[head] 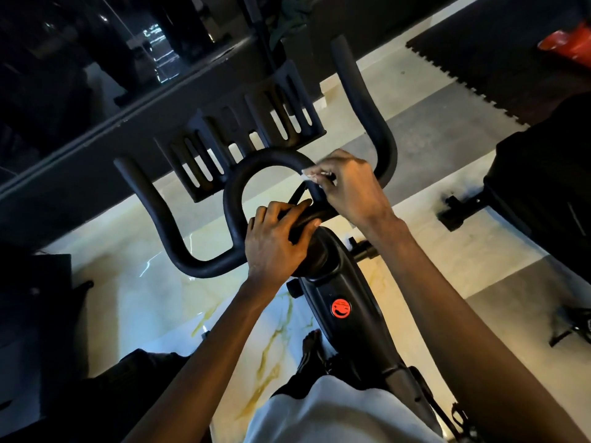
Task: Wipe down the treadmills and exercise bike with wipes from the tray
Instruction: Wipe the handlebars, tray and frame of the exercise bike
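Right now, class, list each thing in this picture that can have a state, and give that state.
Left hand: grips the handlebar at its centre.
Right hand: pinches the wipe.
Wipe: crumpled, pressed against the handlebar's loop.

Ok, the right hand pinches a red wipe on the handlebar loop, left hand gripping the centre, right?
No: head view shows the wipe is white, not red. The right hand pinches it on the handlebar loop; left hand grips the centre.

red round sticker (341,307) on bike frame (348,282), print unreadable
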The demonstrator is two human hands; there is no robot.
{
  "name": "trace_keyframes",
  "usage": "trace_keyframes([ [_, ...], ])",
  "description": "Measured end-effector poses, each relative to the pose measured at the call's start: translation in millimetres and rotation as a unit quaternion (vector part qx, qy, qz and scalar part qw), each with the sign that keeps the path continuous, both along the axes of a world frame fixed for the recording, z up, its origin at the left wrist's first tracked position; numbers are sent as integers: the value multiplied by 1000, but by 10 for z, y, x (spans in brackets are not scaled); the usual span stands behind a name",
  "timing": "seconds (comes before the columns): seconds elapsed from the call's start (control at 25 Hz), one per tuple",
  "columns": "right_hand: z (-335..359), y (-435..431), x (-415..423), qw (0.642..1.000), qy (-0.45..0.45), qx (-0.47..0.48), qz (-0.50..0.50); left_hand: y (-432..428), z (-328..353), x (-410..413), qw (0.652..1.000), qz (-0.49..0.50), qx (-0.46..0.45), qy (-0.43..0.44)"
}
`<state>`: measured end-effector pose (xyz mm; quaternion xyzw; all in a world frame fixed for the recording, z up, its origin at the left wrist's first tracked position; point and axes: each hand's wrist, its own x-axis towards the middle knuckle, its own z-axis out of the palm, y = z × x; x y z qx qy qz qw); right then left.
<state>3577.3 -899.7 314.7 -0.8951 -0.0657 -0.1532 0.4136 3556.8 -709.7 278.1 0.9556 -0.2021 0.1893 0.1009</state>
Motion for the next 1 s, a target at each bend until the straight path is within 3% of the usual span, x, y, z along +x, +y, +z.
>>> trace_keyframes([
  [0.16,-253,-256,-410,998,5,8,-65,-67,95,37,997,-37,-7,67],
  [0.36,-363,-480,-356,976,21,67,-205,-261,173,211,986,-105,93,85],
  [0.68,-460,-395,-606,979,17,108,-170,-399,178,324,978,-125,148,81],
  [0.88,-504,-564,-375,942,-15,213,-259,-403,198,323,979,-129,131,89],
  [1.0,-447,-671,-248,938,-22,190,-290,-455,230,337,975,-136,141,106],
])
